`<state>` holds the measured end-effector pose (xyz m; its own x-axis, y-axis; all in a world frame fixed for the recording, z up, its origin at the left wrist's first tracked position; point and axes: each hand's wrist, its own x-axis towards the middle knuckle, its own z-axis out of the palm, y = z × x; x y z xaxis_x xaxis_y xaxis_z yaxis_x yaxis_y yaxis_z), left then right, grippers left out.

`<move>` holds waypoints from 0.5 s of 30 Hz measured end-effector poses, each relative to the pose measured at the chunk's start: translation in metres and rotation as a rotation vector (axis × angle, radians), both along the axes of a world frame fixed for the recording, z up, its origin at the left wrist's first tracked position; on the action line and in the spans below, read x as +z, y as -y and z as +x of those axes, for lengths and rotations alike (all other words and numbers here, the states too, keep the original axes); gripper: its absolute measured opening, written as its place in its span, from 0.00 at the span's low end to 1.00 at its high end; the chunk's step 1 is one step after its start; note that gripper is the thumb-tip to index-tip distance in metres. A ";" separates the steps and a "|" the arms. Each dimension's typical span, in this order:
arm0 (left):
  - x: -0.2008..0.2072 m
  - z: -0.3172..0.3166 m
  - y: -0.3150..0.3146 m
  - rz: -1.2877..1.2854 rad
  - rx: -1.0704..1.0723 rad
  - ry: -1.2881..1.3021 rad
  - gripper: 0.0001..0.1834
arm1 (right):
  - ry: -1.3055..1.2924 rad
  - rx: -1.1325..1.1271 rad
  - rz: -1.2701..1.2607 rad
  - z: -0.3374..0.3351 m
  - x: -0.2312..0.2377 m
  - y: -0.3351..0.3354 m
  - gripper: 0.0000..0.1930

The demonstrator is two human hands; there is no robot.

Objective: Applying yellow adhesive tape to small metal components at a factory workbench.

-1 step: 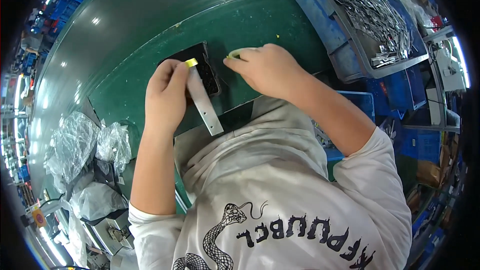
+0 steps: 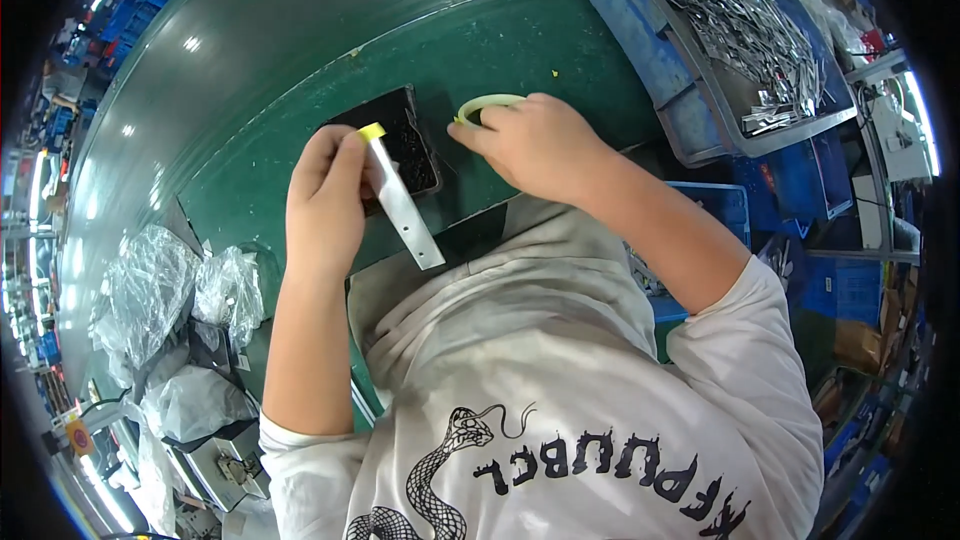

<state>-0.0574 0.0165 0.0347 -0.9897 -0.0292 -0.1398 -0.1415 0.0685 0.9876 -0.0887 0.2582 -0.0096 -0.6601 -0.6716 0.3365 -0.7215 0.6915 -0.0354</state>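
1. Green and worn, the table [image 2: 575, 30] curved across the upper half of the frame; clear plastic bags [image 2: 150, 275] sat heaped at the left.
2. Left of the frame's middle, the left hand [image 2: 325, 198] had its grip clamped near the upper end of a flat metal strip [image 2: 408, 218], probably so that most of its length slanted free toward the lower right.
3. Yellow tape [image 2: 372, 131] covered that upper end, just beside the thumb; whether it went right round, I couldn't tell.
4. Nearer the upper middle, the right hand [image 2: 540, 147], apart from the strip, had its grip closed on a pale ring [image 2: 492, 100], seemingly by one side to leave the rest bare.
5. Behind the strip lay a black tray [image 2: 424, 145], perhaps kept close for easy reach.
6. At upper right, a blue bin [image 2: 648, 50] held piled metal pieces [image 2: 735, 25], presumably for keeping them together.
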 end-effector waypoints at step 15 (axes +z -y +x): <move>-0.017 0.086 -0.006 0.409 -0.230 -0.034 0.25 | 0.317 0.131 -0.335 0.089 -0.003 -0.017 0.24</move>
<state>0.0287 0.0227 0.0177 -0.9682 0.2424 -0.0613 -0.1353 -0.3016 0.9438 0.0003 0.2748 -0.0122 -0.6825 -0.6447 0.3443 -0.7193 0.5087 -0.4732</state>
